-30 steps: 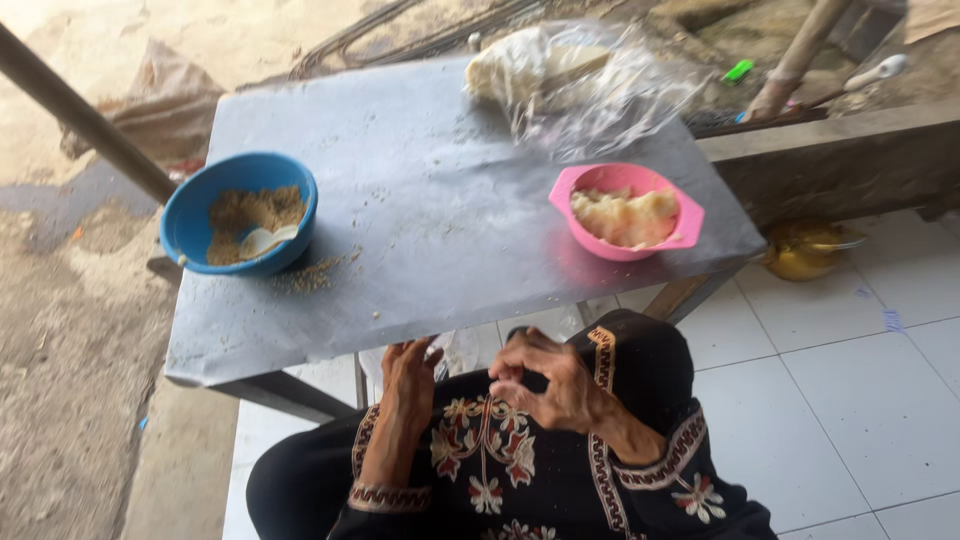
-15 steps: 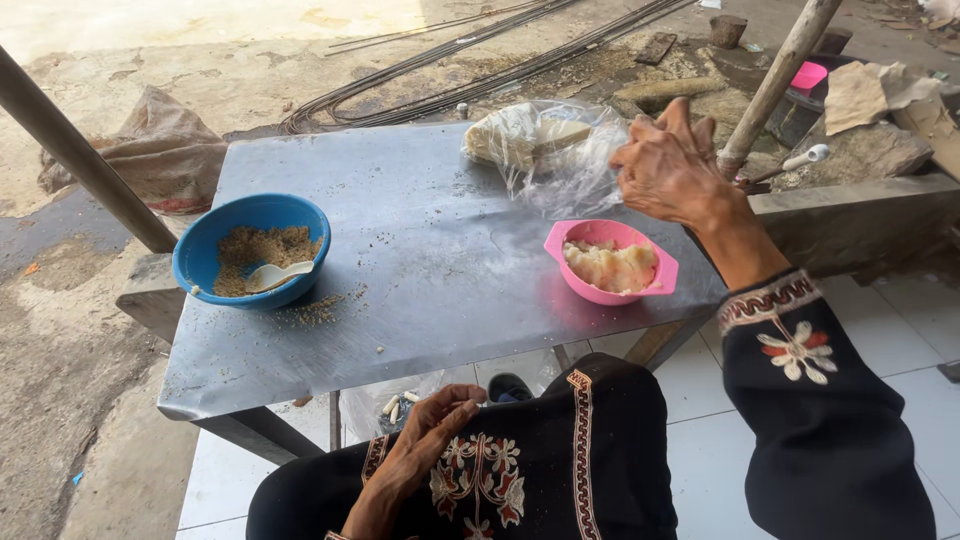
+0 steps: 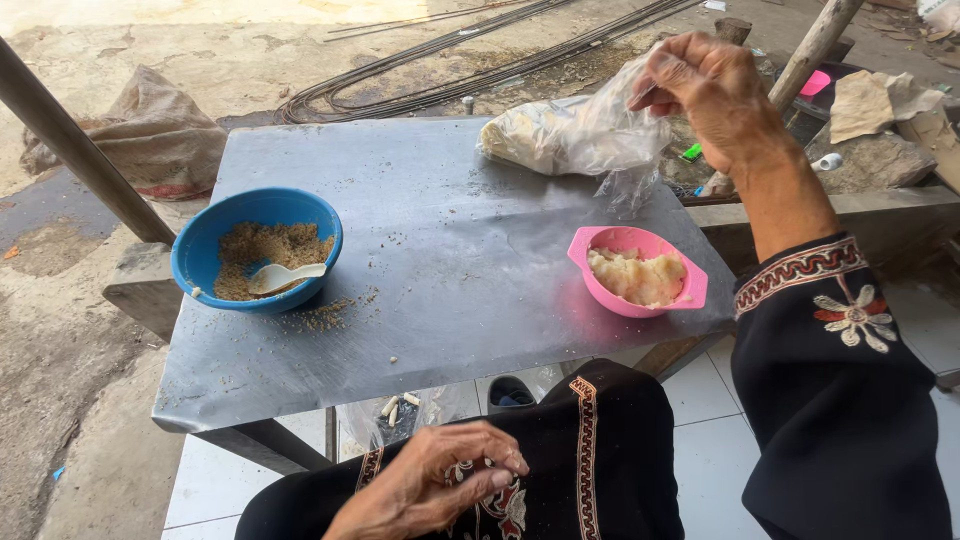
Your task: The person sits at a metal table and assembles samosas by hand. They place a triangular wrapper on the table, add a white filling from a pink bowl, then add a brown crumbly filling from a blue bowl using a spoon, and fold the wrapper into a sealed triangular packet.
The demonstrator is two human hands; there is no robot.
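Head view, the only view.

The right hand (image 3: 715, 95) is raised over the far right corner of the counter (image 3: 460, 250). Its fingers are pinched shut on the loose upper edge of a clear plastic bag (image 3: 565, 135). The bag's filled end, holding a pale lumpy mass, lies on the counter. The neck is drawn up and to the right.

The left hand (image 3: 440, 485) rests on the lap against a dark embroidered garment (image 3: 600, 450), below the counter's near edge. Its fingers are loosely curled and nothing can be seen in it.

A pink bowl (image 3: 690, 290) sits near the right edge of the counter, well apart from the bag and close to the person. It holds a pale, mashed-looking portion. A blue bowl (image 3: 200, 250) stands at the left edge with brown crumb and a white spoon (image 3: 285, 275) lying in it. Loose crumbs (image 3: 325, 315) are scattered just beside it.

Assessment: the step in hand appears to be taking hold of the bag by its neck. The contents have not been lifted off the surface.

Any next move on the bag calls for a firm pinch, since thin film slips. It also calls for a slow pull, as the weighted end will drag or swing. The idle hand could support the bag from below.
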